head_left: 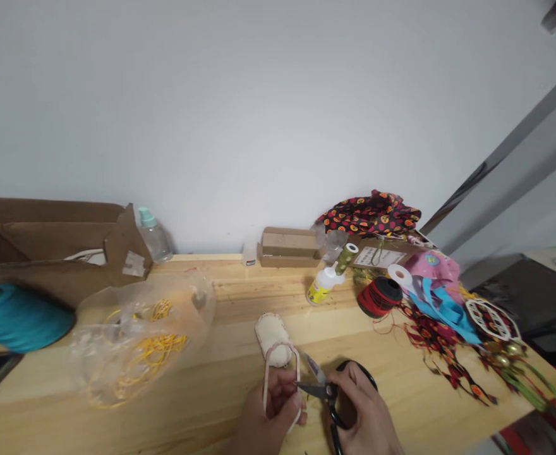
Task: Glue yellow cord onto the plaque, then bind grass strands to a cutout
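My left hand (275, 404) pinches a pale flat strap (266, 382) that bends into a loop. Beyond it on the table lies a small cream rounded piece (272, 335) with a stitched-looking edge; the loop's top overlaps its near end, and I cannot tell whether they are joined. My right hand (361, 404) grips black-handled scissors (329, 390) through the handles. Their blades are spread apart, the lower one reaching to the strap's right side near my left fingertips.
A plastic bag with yellow cord (159, 347), a teal thread cone (22, 319) and a cardboard box (69, 234) occupy the left. A glue bottle (322, 287) and a red cord spool (377, 297) stand beyond my right hand, beside blue ribbon (443, 309) and patterned cloth (373, 213).
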{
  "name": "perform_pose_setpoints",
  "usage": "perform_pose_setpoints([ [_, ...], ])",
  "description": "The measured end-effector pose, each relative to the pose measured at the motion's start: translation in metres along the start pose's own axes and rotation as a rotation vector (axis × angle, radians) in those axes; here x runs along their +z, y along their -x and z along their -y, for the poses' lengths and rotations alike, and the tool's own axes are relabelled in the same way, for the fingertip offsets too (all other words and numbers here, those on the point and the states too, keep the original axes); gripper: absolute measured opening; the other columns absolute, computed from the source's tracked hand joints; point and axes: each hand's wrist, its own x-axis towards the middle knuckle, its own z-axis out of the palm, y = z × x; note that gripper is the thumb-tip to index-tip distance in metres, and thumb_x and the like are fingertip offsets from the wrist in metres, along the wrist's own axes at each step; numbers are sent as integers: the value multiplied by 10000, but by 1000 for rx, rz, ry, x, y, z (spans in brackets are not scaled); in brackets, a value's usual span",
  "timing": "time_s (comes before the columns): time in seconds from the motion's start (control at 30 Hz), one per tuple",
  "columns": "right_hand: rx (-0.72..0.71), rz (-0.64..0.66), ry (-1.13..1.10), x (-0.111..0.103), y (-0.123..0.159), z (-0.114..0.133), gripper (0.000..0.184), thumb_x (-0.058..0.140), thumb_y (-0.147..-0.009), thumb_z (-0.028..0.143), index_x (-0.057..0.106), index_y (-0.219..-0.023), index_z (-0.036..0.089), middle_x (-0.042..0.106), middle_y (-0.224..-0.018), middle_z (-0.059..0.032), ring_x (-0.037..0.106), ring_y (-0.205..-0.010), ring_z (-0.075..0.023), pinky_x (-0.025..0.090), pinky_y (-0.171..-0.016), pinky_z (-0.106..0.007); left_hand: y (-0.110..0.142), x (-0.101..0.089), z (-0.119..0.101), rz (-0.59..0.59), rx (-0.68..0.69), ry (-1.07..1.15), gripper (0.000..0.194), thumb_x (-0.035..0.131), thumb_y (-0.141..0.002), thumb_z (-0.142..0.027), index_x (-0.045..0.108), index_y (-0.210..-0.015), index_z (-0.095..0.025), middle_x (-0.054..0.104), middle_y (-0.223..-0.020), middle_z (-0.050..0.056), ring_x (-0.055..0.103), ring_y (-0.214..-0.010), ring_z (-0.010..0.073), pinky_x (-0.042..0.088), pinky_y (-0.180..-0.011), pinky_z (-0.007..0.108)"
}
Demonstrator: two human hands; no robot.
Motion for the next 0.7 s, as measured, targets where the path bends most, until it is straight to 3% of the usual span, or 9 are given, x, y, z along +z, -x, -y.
perform_pose_setpoints([
  [0.13,10,-22,21,2,-1,-1,338,496,-569,51,579,-855,211,498,-720,-24,528,-676,-167,452,-578,-242,0,0,0,3,19,-17,346,697,-564,-417,588,-733,-134,506,-535,-22,488,-466,104,380,-502,243],
  [0.27,23,39,28,1,-3,3,317,490,-555,51,584,-822,196,488,-707,-25,524,-665,-166,439,-566,-243,1,0,0,27,34,-20,349,693,-569,-417,590,-741,-131,496,-534,-25,484,-462,102,367,-490,236],
  [0.7,69,39,78,-1,-9,8,357,475,-545,39,592,-828,224,506,-731,-18,540,-674,-163,433,-563,-238,-1,-5,-8,70,-22,-65,324,696,-575,-409,595,-725,-140,566,-515,-1,487,-460,107,370,-503,241],
])
